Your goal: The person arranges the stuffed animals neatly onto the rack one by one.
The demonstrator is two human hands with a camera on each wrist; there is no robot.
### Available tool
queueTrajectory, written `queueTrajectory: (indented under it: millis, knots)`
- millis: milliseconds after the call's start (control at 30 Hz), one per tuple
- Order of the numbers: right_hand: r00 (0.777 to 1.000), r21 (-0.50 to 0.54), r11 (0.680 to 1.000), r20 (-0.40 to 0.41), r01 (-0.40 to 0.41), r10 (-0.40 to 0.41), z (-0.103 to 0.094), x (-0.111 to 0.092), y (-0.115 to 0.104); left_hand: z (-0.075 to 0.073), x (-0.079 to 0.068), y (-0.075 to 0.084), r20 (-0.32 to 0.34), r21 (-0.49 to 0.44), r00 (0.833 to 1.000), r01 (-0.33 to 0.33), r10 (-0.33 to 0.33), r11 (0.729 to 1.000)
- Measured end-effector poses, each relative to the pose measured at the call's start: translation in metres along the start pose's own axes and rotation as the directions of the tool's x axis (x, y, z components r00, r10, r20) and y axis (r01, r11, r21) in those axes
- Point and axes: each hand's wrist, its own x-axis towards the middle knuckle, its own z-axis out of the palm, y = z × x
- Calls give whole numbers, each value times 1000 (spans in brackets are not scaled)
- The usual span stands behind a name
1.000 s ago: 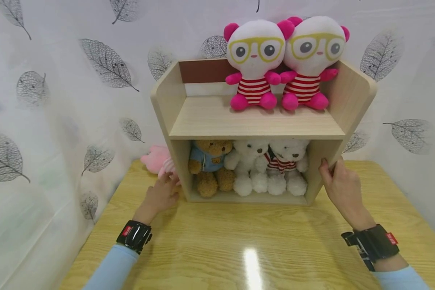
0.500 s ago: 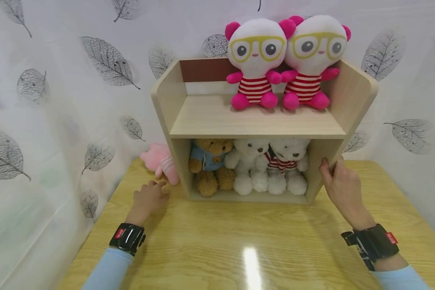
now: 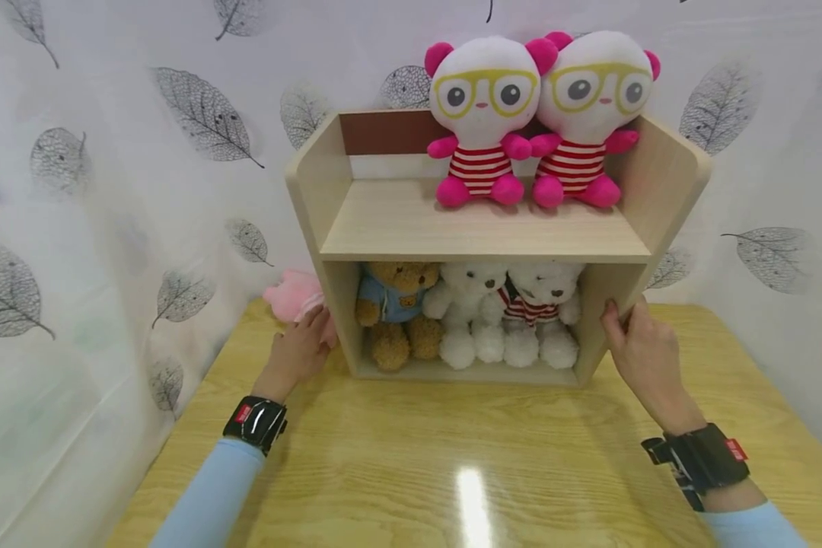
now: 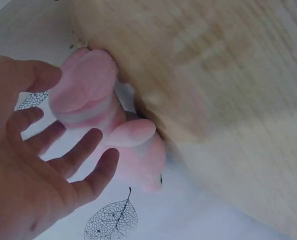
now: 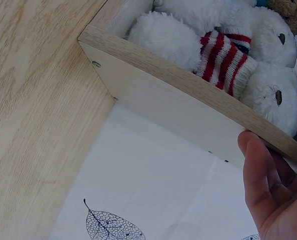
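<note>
A pink plush toy (image 3: 291, 295) with a pale striped middle lies on the table at the left side of the wooden shelf (image 3: 486, 236). Over its near end is my left hand (image 3: 300, 352); the left wrist view has the fingers spread and loosely bent beside the plush toy (image 4: 88, 80), not closed round it. My right hand (image 3: 647, 361) grips the shelf's right side panel by its front edge, fingers on the outer face, as the right wrist view also gives for the side panel (image 5: 158, 107).
Two pink-and-white plush pandas (image 3: 481, 114) with yellow glasses sit on the upper shelf. Below are a brown teddy bear (image 3: 400, 312) in blue and two white bears (image 3: 471, 320). A leaf-patterned curtain (image 3: 123, 190) hangs behind the wooden table (image 3: 383, 457).
My left hand drew back from the pink plush toy toward the lower left, then reached forward over it again. The right hand stays on the shelf's side panel.
</note>
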Motion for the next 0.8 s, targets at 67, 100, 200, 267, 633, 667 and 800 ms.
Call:
queueTrajectory:
  millis: [67,100,200,267,633,667,800]
  knots:
    - [1000,4,1000,-9,0,0,2,0,1,3,0,-3,-5,5,1000,17,-17,1000]
    - [1000,3,1000,-10,-2,2,2,0,1,3,0,-3,-12,12,1000,23,-23,1000]
    - [1000,4,1000,-8,-9,9,1,-1,3,3,0,-5,-39,18,998,55,-54,998]
    - [1000,3,1000,-4,-14,14,-2,0,2,1,0,-5,-44,4,995,85,-84,996]
    - [1000,2,1000,-8,-14,14,-2,1,1,-6,-12,-2,-180,21,936,311,-303,950]
    - [1000,3,1000,-9,-16,16,-2,1,1,-6,-14,-2,-200,26,927,328,-316,944]
    - [1000,2,1000,-12,-19,19,-2,1,2,-8,-23,-1,-283,74,896,376,-342,923]
